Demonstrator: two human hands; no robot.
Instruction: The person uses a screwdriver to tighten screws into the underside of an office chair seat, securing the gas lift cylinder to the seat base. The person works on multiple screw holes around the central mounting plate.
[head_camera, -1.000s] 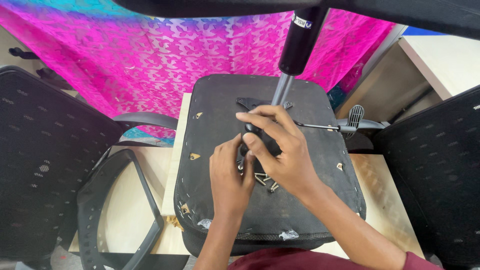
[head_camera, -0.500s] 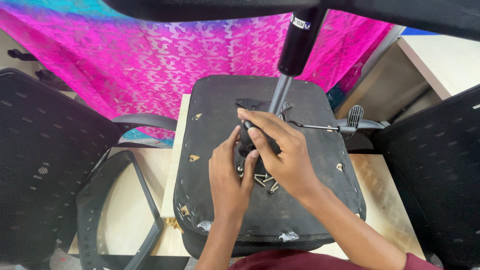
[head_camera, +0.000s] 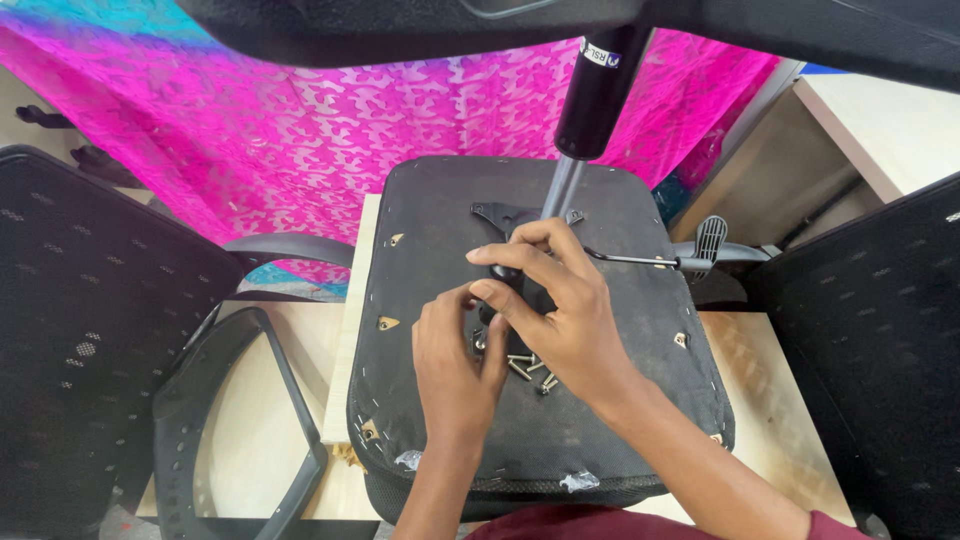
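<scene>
Head view of an upturned black fabric-covered office chair seat (head_camera: 440, 260) lying underside-up on a pale wooden worktop (head_camera: 770, 400) at centre frame. The black metal mechanism plate (head_camera: 500, 215) already sits on the seat underside with the grey gas-lift column (head_camera: 562, 188) standing in it, rising toward the top of the frame and leaning slightly right; its long axis runs nearly vertically in the picture. A small heap of loose silver screws (head_camera: 530, 368) lies just below the plate, so fastening appears unfinished. The right hand (head_camera: 560, 310) curls over the plate, fingers bent; the left hand (head_camera: 455, 365) pinches at something beneath it, hidden from view. A thin control lever (head_camera: 640, 260) points right
</scene>
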